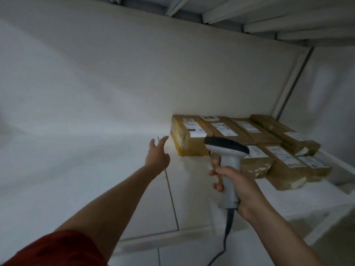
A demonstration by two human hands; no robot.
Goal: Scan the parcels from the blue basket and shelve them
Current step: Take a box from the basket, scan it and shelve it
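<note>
Seven cardboard parcels [192, 140], one handheld scanner [229, 160], one shelf [115, 179]

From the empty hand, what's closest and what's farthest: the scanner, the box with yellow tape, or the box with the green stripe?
1. The box with yellow tape, just right of the left hand.
2. The scanner, farther right, gripped by the right hand.
3. The box with the green stripe, far right, back row.

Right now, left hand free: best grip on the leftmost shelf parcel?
Grip the leftmost parcel at its near left corner, left hand coming from the left. It lies flat; its left side is free, its right side abuts the next parcel, and the scanner in the right hand probably blocks the front.
</note>
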